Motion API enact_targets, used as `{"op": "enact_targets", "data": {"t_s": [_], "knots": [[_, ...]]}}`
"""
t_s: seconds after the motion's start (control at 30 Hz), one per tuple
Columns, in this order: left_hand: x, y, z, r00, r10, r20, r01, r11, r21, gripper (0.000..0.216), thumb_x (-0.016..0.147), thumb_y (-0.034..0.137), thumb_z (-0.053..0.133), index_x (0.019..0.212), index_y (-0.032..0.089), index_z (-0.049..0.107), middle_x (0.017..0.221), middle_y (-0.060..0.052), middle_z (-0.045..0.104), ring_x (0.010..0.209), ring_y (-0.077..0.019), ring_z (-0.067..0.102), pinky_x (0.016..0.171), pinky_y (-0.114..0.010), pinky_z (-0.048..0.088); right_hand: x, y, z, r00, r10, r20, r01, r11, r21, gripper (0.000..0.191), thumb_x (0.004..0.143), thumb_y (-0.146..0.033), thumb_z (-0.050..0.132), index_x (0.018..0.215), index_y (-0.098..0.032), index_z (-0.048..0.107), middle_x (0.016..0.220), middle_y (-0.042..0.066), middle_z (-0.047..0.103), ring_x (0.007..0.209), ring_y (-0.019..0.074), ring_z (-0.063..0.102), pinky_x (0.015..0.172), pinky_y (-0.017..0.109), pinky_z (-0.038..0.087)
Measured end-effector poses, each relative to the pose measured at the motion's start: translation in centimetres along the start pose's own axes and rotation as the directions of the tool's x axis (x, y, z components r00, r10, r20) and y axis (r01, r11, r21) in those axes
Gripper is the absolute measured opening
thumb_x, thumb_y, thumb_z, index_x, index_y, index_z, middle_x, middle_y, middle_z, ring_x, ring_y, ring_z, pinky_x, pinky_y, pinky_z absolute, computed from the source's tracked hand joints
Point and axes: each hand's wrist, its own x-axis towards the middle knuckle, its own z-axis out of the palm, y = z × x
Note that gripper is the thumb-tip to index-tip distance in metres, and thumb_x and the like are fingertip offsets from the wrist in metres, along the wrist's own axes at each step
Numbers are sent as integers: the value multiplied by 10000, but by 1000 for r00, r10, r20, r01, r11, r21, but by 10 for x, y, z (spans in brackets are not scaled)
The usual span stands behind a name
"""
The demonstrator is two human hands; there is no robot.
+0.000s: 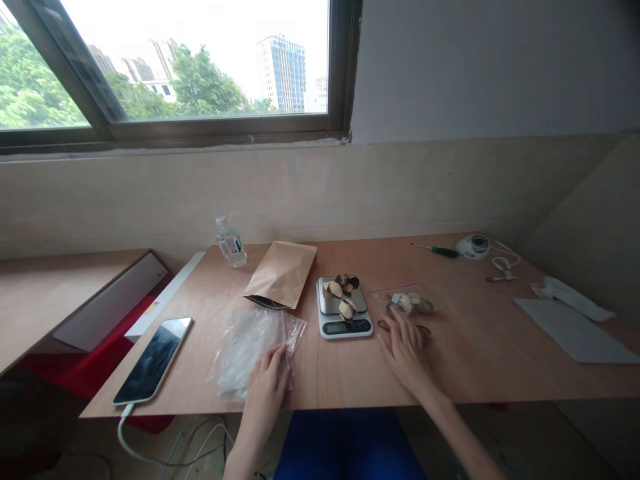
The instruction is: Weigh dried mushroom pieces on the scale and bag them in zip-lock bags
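Observation:
My left hand (269, 385) lies on a stack of clear zip bags (245, 350) near the table's front edge, fingers bent over the bags' red zip strip. My right hand (406, 350) lies flat on the wooden table (475, 333) with fingers stretched out, touching a dark piece and just short of a small clear bag (407, 302) holding pale slices. Between my hands stands a small digital scale (343, 307) with several pale and dark slices on its platform.
A brown paper pouch (283, 273) lies behind the bags, a small water bottle (231, 242) beyond it. A phone (153, 360) on a white cable sits at the left front. At the far right lie a green-handled screwdriver (437, 251), a white device (474, 245), white paper (575, 330).

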Motion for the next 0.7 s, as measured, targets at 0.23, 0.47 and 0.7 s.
{"op": "enact_targets", "data": {"t_s": [0.23,0.47,0.7], "knots": [[8,13,0,999,-24,-37,25,999,33,303,882,324,375,1045,221,609,1053,-84,628,937,-242,589,820,-421,462,31,-47,6,998,-60,35,56,993,106,465,885,-427,450,1271,-167,431,1312,153,484,1204,295,428,985,459,307],[6,13,-1,1000,-7,-15,6,1000,-10,313,879,325,376,1066,223,607,1083,-87,622,966,-235,587,835,-404,460,63,-72,4,989,-135,57,117,964,240,255,861,-288,505,1085,-185,568,1020,91,644,990,252,528,909,403,330],[3,17,-1,999,-38,-16,37,999,-19,306,881,308,373,1082,225,588,1123,-89,599,988,-241,577,853,-416,447,86,-41,7,996,12,90,-25,988,152,342,858,-335,486,1154,-182,562,1096,115,611,1010,267,521,864,400,359]]}}
